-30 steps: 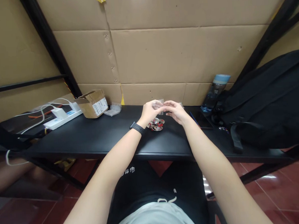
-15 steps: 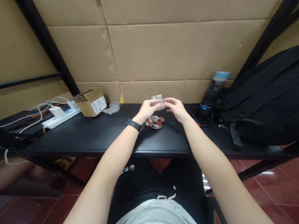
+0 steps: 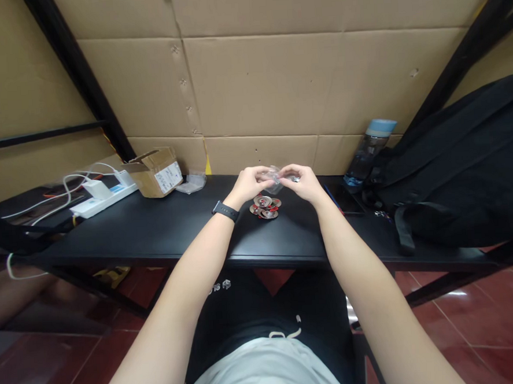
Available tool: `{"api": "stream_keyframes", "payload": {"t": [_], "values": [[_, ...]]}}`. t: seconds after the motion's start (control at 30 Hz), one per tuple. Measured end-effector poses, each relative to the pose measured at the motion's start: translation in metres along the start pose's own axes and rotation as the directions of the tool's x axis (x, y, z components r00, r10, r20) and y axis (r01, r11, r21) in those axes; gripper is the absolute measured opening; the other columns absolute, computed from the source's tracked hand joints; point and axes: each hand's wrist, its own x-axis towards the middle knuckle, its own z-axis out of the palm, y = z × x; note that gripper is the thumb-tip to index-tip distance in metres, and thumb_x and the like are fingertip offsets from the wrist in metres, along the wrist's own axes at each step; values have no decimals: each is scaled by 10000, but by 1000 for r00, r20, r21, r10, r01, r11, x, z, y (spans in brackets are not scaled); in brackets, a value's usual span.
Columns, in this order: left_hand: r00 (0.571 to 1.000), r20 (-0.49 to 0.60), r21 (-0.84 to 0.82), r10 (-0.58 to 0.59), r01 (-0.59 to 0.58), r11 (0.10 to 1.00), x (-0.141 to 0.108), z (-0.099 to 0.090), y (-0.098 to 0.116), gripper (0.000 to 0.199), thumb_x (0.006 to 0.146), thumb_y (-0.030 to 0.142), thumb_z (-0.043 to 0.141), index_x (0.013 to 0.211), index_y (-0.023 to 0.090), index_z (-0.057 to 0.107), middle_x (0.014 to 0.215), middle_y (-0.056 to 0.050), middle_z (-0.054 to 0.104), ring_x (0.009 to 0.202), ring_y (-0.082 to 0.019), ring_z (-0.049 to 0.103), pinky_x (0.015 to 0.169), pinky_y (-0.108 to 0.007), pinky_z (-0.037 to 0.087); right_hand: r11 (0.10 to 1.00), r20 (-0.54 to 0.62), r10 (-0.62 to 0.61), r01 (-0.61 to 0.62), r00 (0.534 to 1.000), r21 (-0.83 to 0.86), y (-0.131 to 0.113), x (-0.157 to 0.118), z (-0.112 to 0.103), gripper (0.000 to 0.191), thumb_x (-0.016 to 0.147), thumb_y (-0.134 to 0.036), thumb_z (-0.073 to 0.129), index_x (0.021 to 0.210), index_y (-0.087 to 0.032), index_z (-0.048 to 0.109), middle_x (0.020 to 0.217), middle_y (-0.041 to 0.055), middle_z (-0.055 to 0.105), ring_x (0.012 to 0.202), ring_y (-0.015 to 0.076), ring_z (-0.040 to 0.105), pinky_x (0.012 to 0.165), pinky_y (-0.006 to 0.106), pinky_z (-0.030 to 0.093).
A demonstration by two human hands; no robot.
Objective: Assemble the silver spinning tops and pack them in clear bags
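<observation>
A small clear plastic bag (image 3: 273, 182) is held up over the desk between my two hands. My left hand (image 3: 252, 183), with a black watch on its wrist, pinches one side of the bag. The fingers of my right hand (image 3: 300, 182) are closed on its other side. What the bag contains, if anything, is too blurred to make out. Just below and nearer to me, a small pile of round silvery metal discs with red parts (image 3: 266, 206) lies on the black desk (image 3: 176, 226).
To the left are an opened cardboard box (image 3: 153, 175), a flat clear plastic bag (image 3: 192, 182) and a white power strip (image 3: 104, 200) with chargers. On the right stand a bottle with a blue lid (image 3: 367, 150), a dark flat phone-like object (image 3: 351, 202) and a black backpack (image 3: 459, 174).
Both hands have shifted slightly, and the bag between them looks more bunched and crumpled. The pile of discs has stayed in place.
</observation>
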Motion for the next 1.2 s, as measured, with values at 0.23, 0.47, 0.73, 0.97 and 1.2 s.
{"api": "stream_keyframes", "payload": {"t": [0.23, 0.47, 0.73, 0.97, 1.2], "values": [[991, -119, -67, 54, -62, 996, 2, -8, -4, 262, 815, 232, 763, 1034, 179, 630, 790, -8, 744, 706, -144, 721, 689, -239, 549, 977, 13, 62, -64, 998, 204, -4, -3, 3, 424, 736, -434, 853, 1067, -244, 668, 1043, 63, 764, 935, 228, 746, 885, 393, 597], [996, 11, -21, 88, -88, 996, 2, -10, -3, 146, 849, 287, 721, 855, 148, 764, 811, -61, 773, 664, -151, 689, 678, -284, 564, 985, 101, 109, -121, 989, 120, -7, -4, 4, 324, 770, -430, 821, 1000, -201, 833, 949, 79, 800, 804, 241, 723, 783, 407, 594], [995, -84, -171, 58, -72, 983, 3, -12, 1, 530, 864, 361, 766, 1357, 187, 683, 1321, -152, 713, 971, -242, 740, 853, -388, 620, 952, 74, 97, -114, 993, 283, -7, -3, 9, 806, 742, -469, 854, 1477, -264, 596, 1475, 125, 617, 1029, 285, 714, 852, 458, 639], [991, 123, -192, 55, -30, 981, 0, -5, 1, 567, 941, 452, 700, 1451, 239, 572, 1179, -120, 741, 931, -217, 748, 913, -406, 603, 978, -93, 106, -87, 990, 188, 2, 1, 8, 829, 763, -574, 816, 1492, -276, 558, 1265, 118, 724, 962, 279, 741, 865, 463, 641], [998, 50, -165, 47, -38, 985, -1, 2, 3, 334, 865, 314, 756, 1150, 141, 774, 1155, -143, 777, 937, -239, 753, 906, -405, 602, 970, -55, 171, -158, 984, 182, -7, -4, 8, 466, 727, -491, 850, 1077, -187, 804, 900, 90, 795, 783, 253, 740, 779, 432, 635]]}}
